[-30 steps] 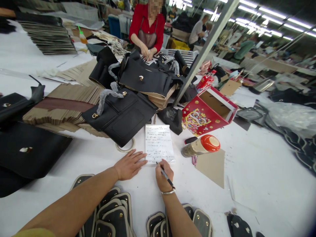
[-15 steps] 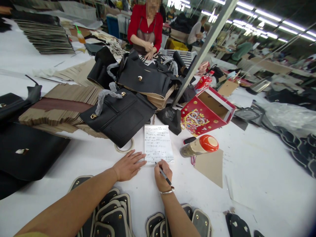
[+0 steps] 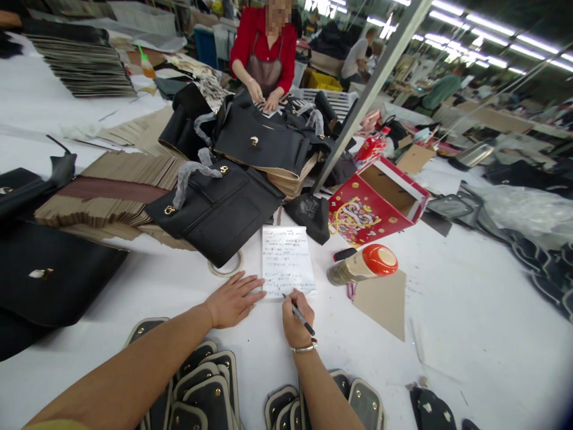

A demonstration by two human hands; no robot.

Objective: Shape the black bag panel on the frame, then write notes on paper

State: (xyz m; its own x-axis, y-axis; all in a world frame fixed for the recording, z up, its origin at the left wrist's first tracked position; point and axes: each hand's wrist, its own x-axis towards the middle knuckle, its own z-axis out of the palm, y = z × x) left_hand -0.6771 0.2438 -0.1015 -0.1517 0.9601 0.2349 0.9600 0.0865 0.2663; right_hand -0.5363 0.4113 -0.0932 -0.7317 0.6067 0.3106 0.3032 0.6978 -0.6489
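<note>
My left hand (image 3: 235, 300) lies flat on the white table, fingers spread, its fingertips at the lower left edge of a notepad (image 3: 286, 258). Handwriting covers most of the notepad's page. Between the fingers of my right hand (image 3: 297, 319) is a pen (image 3: 303, 319), its tip at the page's bottom edge. A bracelet circles my right wrist. Just beyond my left hand lies a roll of tape (image 3: 225, 266), partly under a black handbag (image 3: 219, 209). Right of the notepad, a bottle with an orange cap (image 3: 362, 264) lies on its side near a dark marker (image 3: 344, 254).
A metal post (image 3: 371, 95) rises from a dark base behind the notepad. Beside it stands a red box (image 3: 376, 203). Stacked black pieces with pale edges (image 3: 208, 391) lie under my forearms. Across the table, a person in red (image 3: 264, 54) handles striped material beyond more bags.
My right hand and the pen have shifted slightly right along the page's bottom edge. My left hand stays put. The person opposite has moved their hands apart.
</note>
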